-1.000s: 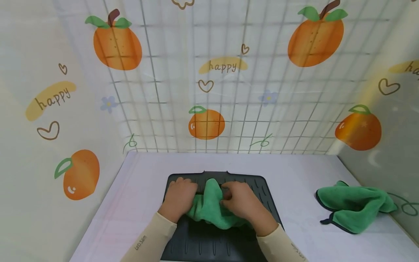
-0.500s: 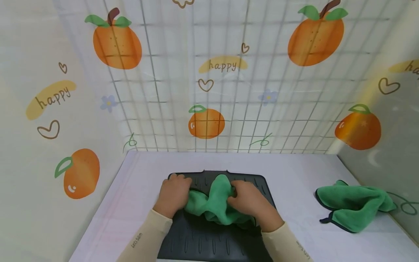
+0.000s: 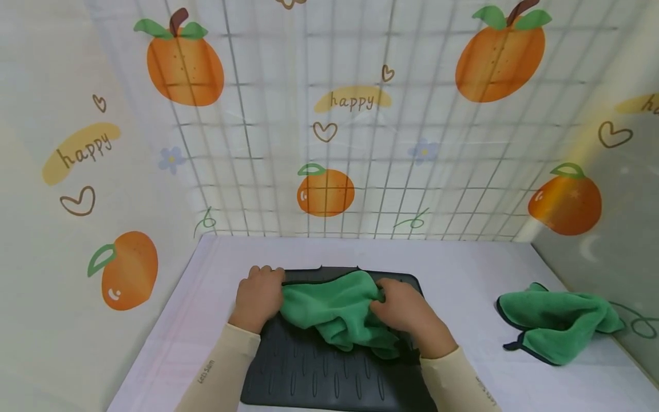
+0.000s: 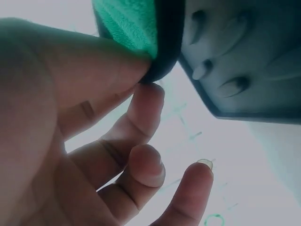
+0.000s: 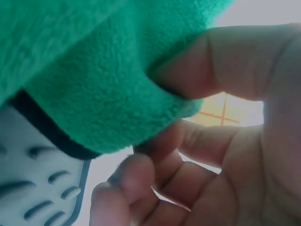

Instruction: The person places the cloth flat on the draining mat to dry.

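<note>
Green cloth (image 3: 314,306) with dark binding, partly spread between two pinches.
Its plush fabric runs from a bound corner, pinched by the thumb and finger of the left hand (image 3: 259,297), to a fold pinched by the right hand (image 3: 404,309). The dark upper edge leaves the left grip nearly straight; a rounded fold rises just beside the right grip. Between the grips and below them, the rest sags in loose, crumpled folds, bunched mostly toward the right hand.
</note>
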A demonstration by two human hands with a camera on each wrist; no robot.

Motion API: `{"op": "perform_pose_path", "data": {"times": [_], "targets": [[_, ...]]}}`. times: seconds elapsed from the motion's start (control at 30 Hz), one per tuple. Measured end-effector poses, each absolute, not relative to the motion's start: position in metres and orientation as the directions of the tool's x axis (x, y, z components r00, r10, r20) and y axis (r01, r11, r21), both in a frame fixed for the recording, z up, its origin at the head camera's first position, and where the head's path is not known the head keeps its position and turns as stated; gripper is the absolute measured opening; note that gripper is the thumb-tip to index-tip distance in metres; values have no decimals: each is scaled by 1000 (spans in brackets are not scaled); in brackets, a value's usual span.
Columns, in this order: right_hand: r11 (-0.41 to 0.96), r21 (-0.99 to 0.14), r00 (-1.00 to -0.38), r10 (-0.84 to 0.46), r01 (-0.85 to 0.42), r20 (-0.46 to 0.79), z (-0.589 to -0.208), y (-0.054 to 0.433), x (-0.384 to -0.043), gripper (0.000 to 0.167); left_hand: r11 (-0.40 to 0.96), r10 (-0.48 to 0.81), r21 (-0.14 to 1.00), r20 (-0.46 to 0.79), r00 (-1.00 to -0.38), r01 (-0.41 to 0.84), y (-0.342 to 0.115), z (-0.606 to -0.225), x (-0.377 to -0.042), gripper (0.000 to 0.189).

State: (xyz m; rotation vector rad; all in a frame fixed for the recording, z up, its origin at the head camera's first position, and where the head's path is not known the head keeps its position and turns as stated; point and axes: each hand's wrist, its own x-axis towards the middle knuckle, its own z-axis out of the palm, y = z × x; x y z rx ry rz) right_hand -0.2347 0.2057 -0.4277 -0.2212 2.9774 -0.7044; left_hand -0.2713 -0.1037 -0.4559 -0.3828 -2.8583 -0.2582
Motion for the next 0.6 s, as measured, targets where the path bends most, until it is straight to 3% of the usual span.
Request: {"op": "perform_pose_path", "data": {"times": [0.6], "targets": [[923,-383,-998,-50,-34,-32,-437,225,-243,33,934,197,270,158,-968,234,-115,-470,-284,12]]}}
